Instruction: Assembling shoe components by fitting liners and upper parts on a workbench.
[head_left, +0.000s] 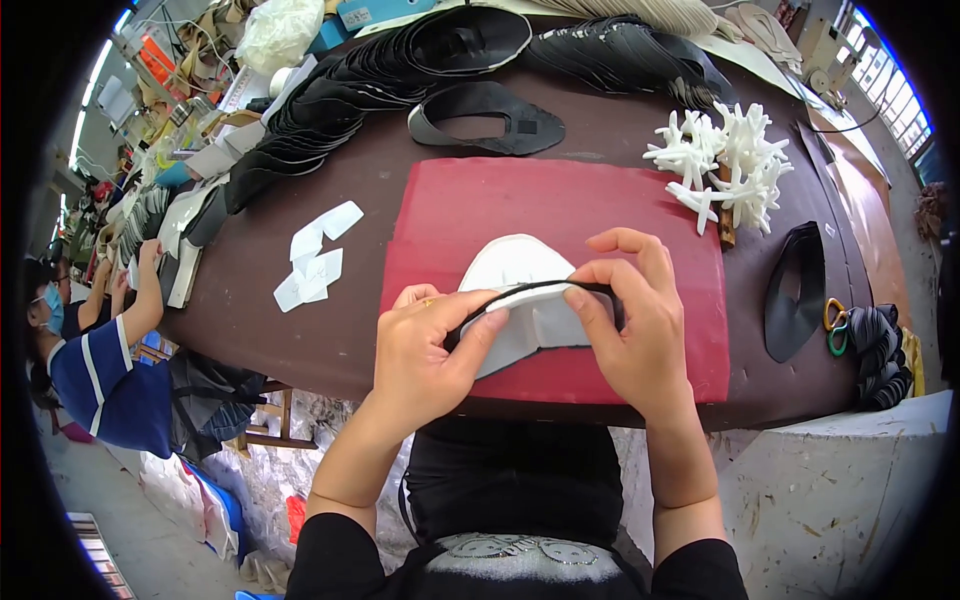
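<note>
The black-edged piece [546,324] is held over the near half of the red mat [440,215], at the middle of the brown table [365,170]. Its left part is pinched between thumb and forefinger of the left hand [425,348]; its right part is pinched likewise by the right hand [640,330]. The black edge is bowed upward between the grips, and a white strip is exposed along it. A rounded white panel [515,260] is seen on the far side; whether it is joined to the piece cannot be told.

For good control, both thumbs should be set close to the edge and pressed evenly, so that the strip is laid flat without puckers. The span between the grips should be checked for twist. Creasing of the pale inner face should be avoided, as marks could be left by overtight pinching
</note>
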